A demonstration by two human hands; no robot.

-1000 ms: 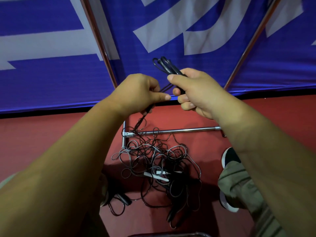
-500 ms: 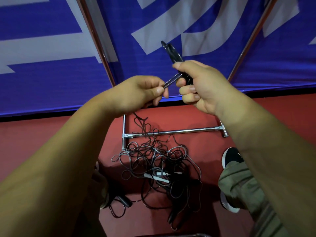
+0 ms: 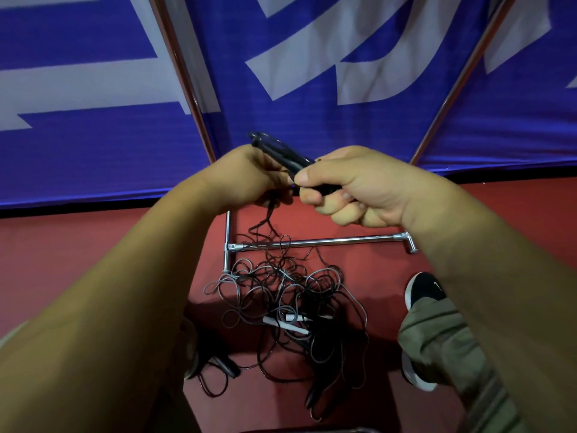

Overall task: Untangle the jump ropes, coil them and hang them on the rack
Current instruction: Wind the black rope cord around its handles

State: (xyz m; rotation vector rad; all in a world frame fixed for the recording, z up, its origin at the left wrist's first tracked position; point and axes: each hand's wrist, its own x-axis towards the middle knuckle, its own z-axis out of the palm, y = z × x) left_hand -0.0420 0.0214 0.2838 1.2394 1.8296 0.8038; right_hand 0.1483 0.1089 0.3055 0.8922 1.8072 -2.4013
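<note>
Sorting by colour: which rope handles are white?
The white handles lying amid the floor tangle; the right hand grips black handles.

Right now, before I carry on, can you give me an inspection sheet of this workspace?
Surface: red floor, ropes lie on it.
Job's things: tangled jump ropes heaped at the base bar of the rack; white handles in the heap; black handles held up.
Clutter: nothing seen.
Grippers: right hand grips the black handles; left hand grips a cord that runs down to the heap.
Cables: nothing seen besides the ropes.
Surroundings: blue banner behind the rack; the person's shoe at right.
</note>
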